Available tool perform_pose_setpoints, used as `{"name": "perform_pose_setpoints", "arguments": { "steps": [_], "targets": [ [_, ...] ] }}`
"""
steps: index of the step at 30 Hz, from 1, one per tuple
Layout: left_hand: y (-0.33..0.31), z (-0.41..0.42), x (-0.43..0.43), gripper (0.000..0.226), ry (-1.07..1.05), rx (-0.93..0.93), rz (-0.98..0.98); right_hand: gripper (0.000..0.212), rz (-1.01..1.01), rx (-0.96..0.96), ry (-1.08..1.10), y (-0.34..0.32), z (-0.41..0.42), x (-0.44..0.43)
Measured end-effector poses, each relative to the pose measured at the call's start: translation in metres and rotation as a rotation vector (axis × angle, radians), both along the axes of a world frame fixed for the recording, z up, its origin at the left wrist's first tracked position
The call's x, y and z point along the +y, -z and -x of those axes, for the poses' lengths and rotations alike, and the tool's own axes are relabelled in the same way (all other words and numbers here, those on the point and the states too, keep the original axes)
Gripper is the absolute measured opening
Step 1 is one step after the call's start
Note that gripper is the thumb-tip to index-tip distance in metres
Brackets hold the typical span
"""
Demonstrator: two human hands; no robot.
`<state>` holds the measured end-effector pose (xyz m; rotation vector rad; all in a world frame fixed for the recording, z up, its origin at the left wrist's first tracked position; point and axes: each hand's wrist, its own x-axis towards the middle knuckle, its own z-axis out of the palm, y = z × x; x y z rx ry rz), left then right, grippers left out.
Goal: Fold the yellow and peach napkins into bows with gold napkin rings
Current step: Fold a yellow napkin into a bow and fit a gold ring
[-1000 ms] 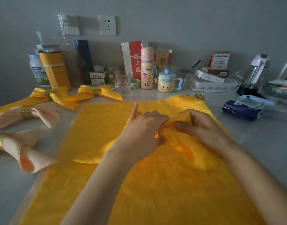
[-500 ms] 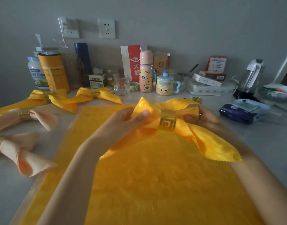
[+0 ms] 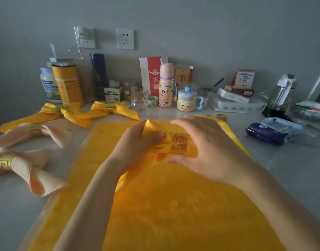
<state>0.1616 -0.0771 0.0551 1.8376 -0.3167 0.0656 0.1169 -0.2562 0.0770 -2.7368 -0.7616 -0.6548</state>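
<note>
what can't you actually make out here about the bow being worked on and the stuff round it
All head view:
- Right wing of the yellow napkin: covered by the right hand; whether that hand grips or only rests on it is unclear.
- Lower tails: behind the left hand and forearm.
- Gold napkin ring: back side hidden.
- Nearest peach bow: cut off by the left edge.
- Print on the white box: too small.
</note>
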Motion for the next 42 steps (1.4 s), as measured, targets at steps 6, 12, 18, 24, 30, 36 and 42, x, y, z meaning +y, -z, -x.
{"name": "perform_pose_setpoints", "arguments": {
  "steps": [6, 12, 18, 24, 30, 36, 42],
  "targets": [
    [0.003, -0.002, -0.004, 0.011, -0.038, -0.068, -0.044, 0.055, 0.103, 0.074, 0.069, 0.006, -0.028, 0.011],
    [0.006, -0.005, -0.001, 0.022, -0.016, 0.012, -0.146, 0.051, -0.026, 0.198, -0.001, 0.022, -0.033, 0.002],
    [0.006, -0.001, -0.003, 0.032, 0.083, 0.258, -0.163, 0.078, -0.057, 0.043, -0.044, 0.035, -0.031, -0.006],
    [0.005, -0.003, 0.009, 0.074, -0.026, 0.271, 0.095, 0.068, -0.575, 0.251, 0.234, 0.017, -0.031, -0.028],
    [0.009, -0.004, 0.008, 0.07, 0.031, 0.306, 0.091, 0.052, -0.806, 0.731, 0.008, 0.018, -0.026, -0.024],
    [0.0, 0.003, 0.016, 0.057, 0.17, 0.434, 0.176, 0.02, -1.52, 0.831, -0.051, 0.036, -0.033, -0.003],
    [-0.023, 0.006, 0.006, 0.087, -0.003, 0.071, -0.534, 0.021, -1.332, 0.679, -0.054, 0.044, -0.021, 0.015]
  ]
}}
